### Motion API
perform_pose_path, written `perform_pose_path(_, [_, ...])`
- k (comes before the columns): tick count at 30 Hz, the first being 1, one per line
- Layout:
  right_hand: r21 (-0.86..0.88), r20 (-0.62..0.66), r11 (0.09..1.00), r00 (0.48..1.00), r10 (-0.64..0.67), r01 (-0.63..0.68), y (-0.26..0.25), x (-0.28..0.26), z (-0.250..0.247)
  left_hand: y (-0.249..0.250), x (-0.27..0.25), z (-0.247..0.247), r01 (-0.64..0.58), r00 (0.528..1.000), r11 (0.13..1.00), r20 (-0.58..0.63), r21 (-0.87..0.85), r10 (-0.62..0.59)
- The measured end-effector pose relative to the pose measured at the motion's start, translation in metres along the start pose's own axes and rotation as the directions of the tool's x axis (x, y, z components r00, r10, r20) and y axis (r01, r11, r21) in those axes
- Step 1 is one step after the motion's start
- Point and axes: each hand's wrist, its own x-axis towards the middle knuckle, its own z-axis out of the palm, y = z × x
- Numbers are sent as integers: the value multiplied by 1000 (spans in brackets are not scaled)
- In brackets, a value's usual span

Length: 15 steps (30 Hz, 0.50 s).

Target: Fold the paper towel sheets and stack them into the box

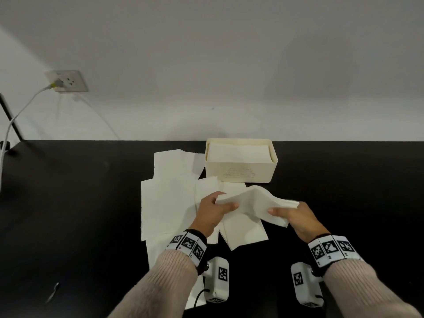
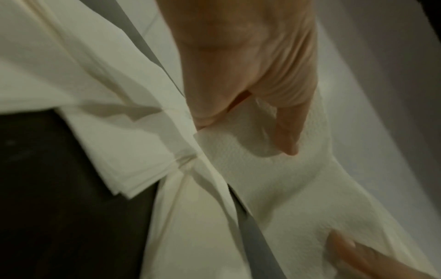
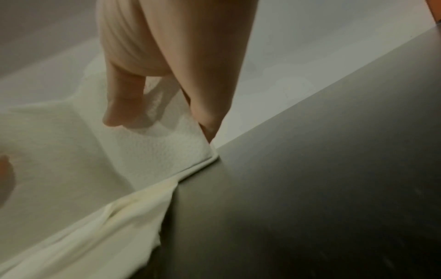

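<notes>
Black desk (image 1: 68,214) against a pale wall; wall socket (image 1: 67,81) far left. Cream box (image 1: 241,171), far centre, holds folded sheets. Loose paper towel sheets (image 1: 167,203) lie left of it. Left hand (image 1: 212,213) and right hand (image 1: 298,218) each pinch one end of a folded paper towel (image 1: 252,200), grip closed, above the desk.

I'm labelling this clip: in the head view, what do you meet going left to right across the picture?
Wall socket → loose paper towel sheets → left hand → held sheet → right hand.
</notes>
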Motion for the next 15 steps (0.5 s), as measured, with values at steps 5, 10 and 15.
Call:
perform_pose_path(5, [-42, -1, 998, 999, -52, 52, -8, -1, -13, 0, 0, -17, -37, 999, 999, 23, 40, 36])
perform_pose_path(10, [-131, 25, 990, 999, 49, -45, 12, 3, -12, -18, -1, -23, 29, 998, 989, 52, 147, -38])
perform_pose_path(15, [-76, -34, 997, 999, 1, -4, 11, 6, -3, -16, 0, -10, 14, 1000, 992, 17, 124, -16])
